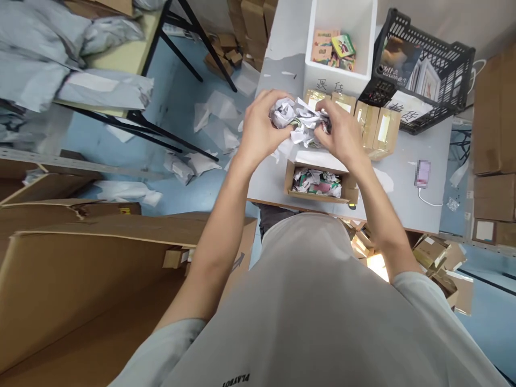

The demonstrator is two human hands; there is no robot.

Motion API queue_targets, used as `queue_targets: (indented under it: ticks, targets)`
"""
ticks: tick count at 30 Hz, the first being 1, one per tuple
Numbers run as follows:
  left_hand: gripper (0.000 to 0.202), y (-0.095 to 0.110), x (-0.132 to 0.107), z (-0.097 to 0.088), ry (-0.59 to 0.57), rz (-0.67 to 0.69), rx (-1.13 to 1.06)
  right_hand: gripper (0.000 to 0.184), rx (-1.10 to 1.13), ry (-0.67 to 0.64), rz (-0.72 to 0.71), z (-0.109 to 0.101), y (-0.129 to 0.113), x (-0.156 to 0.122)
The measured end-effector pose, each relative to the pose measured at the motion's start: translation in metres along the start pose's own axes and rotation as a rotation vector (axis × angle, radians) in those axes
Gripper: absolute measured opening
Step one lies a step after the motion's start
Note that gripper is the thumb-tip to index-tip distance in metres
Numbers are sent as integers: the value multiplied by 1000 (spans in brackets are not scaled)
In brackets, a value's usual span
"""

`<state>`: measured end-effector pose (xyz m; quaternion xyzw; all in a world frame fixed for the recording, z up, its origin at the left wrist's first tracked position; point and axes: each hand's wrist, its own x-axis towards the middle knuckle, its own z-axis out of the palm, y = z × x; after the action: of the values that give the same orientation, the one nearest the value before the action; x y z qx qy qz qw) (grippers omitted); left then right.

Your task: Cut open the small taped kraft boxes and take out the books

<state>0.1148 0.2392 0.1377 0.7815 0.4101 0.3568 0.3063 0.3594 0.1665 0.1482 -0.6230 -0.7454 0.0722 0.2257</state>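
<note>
Both of my hands grip one wad of crumpled white paper (300,119) above the table. My left hand (264,126) curls round its left side, and my right hand (342,129) pinches its right end. Just below them on the table stands an open cardboard box (314,196). Crumpled printed paper (316,181) with green and pink patches lies inside that box. Several taped small cardboard boxes (377,126) sit behind my right hand.
A white bin (341,78) with small colourful packs and a black plastic crate (439,107) with books stand at the back. A phone-like device (422,173) with a cable lies right. Paper scraps litter the floor. A large open carton (100,269) is at lower left.
</note>
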Motion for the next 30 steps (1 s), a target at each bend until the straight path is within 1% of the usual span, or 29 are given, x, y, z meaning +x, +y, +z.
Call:
queue_targets:
  ticks: [2,4,6,8,10,13,15,18,20,22,25,27,28,30]
  targets:
    - [40,-24,11,-5,13,-11,30,41,-3,-18,-38,21,3,25]
    - [43,-53,16,-3,11,-33,45,43,-5,-57,-71,48,7,43]
    - [45,-84,14,6,-3,-67,58,45,-27,-144,-69,75,12,53]
    - [48,-115,7,21,-38,-112,79,48,-69,-283,-34,100,15,58]
    - [52,-139,-5,38,-82,-172,94,51,-119,-436,7,119,17,60]
    - [55,-162,-28,60,-171,-295,99,54,-184,-643,52,143,17,62]
    - [57,-169,-42,73,-227,-386,103,56,-214,-757,75,155,15,62]
    - [65,-177,-58,88,-312,-509,113,59,-238,-889,130,170,12,62]
    - [76,-182,-63,98,-369,-557,106,60,-243,-964,182,176,11,63]
    - [90,-187,-65,105,-424,-578,78,60,-235,-1020,221,177,11,64]
    - [110,-192,-65,112,-504,-604,14,61,-205,-1029,241,167,16,61]
    - [114,-193,-65,113,-521,-620,-22,61,-168,-964,253,151,22,53]
    - [111,-193,-64,113,-513,-627,-32,59,-121,-891,263,140,25,46]
    - [98,-192,-63,111,-484,-639,-25,56,44,-692,285,113,29,24]
